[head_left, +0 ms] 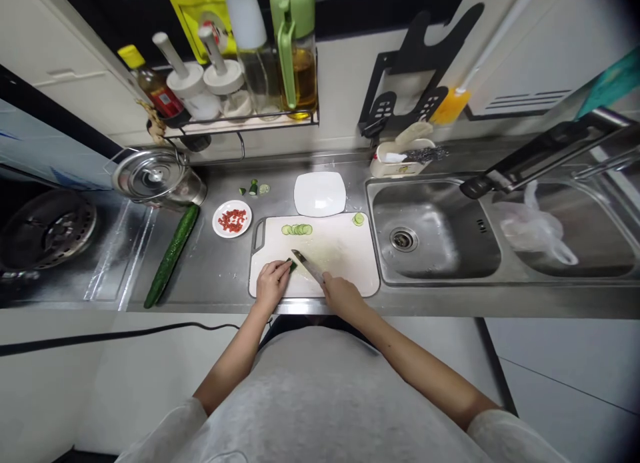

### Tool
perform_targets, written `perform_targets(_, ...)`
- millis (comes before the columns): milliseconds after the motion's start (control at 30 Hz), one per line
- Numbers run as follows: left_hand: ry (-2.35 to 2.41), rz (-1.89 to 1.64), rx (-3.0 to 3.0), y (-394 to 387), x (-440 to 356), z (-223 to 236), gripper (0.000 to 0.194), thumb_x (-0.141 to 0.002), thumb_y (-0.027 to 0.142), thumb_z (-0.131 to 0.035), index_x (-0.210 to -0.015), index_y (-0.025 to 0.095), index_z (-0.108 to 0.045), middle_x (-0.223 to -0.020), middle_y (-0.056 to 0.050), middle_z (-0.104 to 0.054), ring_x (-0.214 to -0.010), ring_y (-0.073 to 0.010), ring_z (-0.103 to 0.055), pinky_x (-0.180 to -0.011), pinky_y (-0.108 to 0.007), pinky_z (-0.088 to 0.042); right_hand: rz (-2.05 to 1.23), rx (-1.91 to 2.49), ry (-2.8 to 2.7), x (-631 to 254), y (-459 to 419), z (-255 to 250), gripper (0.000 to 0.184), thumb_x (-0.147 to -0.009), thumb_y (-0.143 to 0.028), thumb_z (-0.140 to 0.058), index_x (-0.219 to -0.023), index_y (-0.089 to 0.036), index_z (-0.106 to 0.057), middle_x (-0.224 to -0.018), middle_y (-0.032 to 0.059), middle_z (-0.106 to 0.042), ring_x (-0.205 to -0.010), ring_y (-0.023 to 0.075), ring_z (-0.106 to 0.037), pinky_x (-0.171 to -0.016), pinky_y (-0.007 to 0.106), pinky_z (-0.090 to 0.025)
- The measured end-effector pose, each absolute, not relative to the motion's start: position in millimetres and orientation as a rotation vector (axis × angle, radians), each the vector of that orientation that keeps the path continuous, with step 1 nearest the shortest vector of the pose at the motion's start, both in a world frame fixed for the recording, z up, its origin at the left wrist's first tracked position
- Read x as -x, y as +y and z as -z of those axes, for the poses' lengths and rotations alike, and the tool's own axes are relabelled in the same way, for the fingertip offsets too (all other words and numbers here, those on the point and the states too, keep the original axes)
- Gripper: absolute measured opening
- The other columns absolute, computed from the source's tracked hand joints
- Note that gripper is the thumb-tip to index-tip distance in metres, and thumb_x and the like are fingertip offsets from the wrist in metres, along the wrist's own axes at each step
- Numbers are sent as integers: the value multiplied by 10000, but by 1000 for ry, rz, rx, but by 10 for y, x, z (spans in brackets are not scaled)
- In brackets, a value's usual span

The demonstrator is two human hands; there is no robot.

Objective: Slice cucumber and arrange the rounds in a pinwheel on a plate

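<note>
My left hand [271, 283] is closed on a short piece of cucumber [293, 266] at the front left of the white cutting board [350, 263]. In my right hand [342, 296] is a kitchen knife [309, 266], its blade angled up and left over the board, the tip just right of the cucumber piece. Behind the hands lies a row of overlapping cucumber slices [297, 230]. A few more slices [358, 219] sit at the board's back right corner. My fingers partly cover the cucumber piece, and my right hand hides the knife's handle.
A white plate [320, 194] touches the board's back edge. Left are a small plate [232, 234] of chopped red bits, cucumber ends [253, 187], a whole cucumber [171, 256] and a steel pot [159, 178]. Right is the double sink [435, 233], holding a plastic bag [535, 226].
</note>
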State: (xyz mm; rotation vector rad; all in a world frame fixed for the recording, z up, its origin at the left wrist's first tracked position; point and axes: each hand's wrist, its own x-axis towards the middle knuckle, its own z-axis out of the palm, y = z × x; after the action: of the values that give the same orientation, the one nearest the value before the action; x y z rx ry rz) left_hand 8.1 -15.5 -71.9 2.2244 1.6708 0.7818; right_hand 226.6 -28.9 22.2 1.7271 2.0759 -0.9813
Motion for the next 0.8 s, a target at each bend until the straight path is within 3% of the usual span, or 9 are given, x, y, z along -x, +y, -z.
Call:
perform_targets(267, 1662, -748, -2251, -146, -93, 653, 270, -911, 245, -505, -1112, 249, -685, -998, -61, -664, -919, -167, -575, -835, -303, -486, 877, -1628, 2158, -2161, -334, -194, 235, -949, -168, -317, -1087, -134, -504, -898, 140, -679, -863, 230, -668, -699, 289, -452)
perform_targets(800, 1671, -692, -2231, -167, -95, 675, 266, -907, 258, -499, -1094, 245, -688, -1067, -76, -647, -976, -182, -576, -873, -328, -486, 872, -1594, 2141, -2123, -336, -258, 302, -851, -12, -382, -1102, -137, -497, -899, 138, -699, -859, 232, -689, -718, 299, -496)
